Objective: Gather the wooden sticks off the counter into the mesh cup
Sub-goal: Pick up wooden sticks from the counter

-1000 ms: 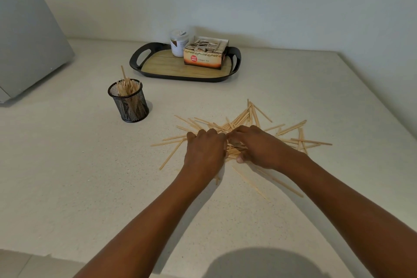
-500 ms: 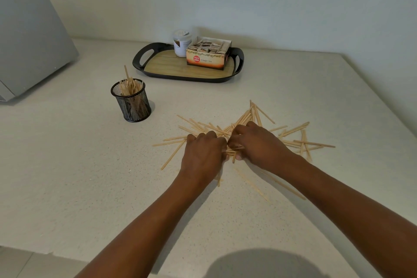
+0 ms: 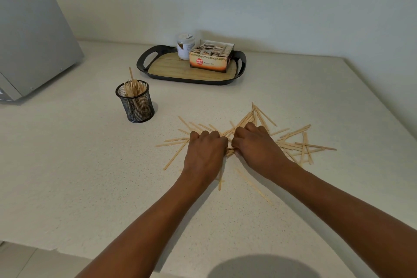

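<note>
While the two hands meet knuckle to knuckle over the middle of the pile, we log the following. Left hand: fingers curled under, palm down on the sticks, raking them inward. Right hand: fingers likewise curled, closing on a small bundle whose ends show in the gap between the two hands. Compared with a second ago, the fists sit tighter and closer together, so we judge that a handful is now being bunched for lifting rather than merely swept.

Wooden sticks: most lie scattered flat on the counter, fanning out to both sides of the hands, with several strays lying nearer the person; this outer scatter looks unmoved.

Mesh cup: black, upright, well apart from the pile on the left and farther back, already holding a sheaf of sticks standing on end.

Beyond: a black-rimmed tray bearing a white jar and an open tea box; a grey appliance at far left.

Task standing, by our judgement: part done, several more handfuls remain.
</note>
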The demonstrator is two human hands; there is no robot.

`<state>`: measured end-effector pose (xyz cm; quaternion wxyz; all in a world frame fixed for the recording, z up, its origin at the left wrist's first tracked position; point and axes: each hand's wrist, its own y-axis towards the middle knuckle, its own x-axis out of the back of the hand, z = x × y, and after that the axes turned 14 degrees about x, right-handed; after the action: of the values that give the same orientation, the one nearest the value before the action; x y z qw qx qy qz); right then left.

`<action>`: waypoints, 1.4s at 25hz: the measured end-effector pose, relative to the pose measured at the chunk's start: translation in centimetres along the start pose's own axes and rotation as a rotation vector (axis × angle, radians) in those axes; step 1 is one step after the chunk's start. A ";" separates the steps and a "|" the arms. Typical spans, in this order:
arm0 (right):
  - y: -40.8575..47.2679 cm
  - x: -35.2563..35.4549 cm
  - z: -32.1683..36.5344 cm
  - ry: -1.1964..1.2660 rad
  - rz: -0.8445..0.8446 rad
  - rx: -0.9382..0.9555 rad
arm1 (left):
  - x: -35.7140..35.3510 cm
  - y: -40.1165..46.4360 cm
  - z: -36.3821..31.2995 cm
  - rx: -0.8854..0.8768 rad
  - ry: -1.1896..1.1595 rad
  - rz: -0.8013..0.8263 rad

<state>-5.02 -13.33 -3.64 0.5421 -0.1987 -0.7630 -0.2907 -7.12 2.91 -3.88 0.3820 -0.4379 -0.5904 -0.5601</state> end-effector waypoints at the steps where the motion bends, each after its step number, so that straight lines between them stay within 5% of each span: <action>1: 0.1 0.0 0.1 -0.030 0.003 0.002 | -0.1 0.0 0.0 -0.001 0.001 -0.008; 18: -0.1 0.8 0.5 -0.103 0.027 0.053 | 0.1 -0.1 -0.2 -0.106 -0.015 -0.002; 27: 0.5 3.9 0.1 0.338 0.060 -0.109 | 2.9 0.4 -0.1 -0.183 -0.054 -0.028; 35: 2.1 6.8 -1.1 0.422 0.127 -0.284 | 6.4 2.4 -0.3 -0.286 0.030 -0.089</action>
<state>-5.17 -12.52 3.50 0.6731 -0.2552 -0.5705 -0.3953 -6.96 3.18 3.00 0.2993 -0.4529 -0.5176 -0.6614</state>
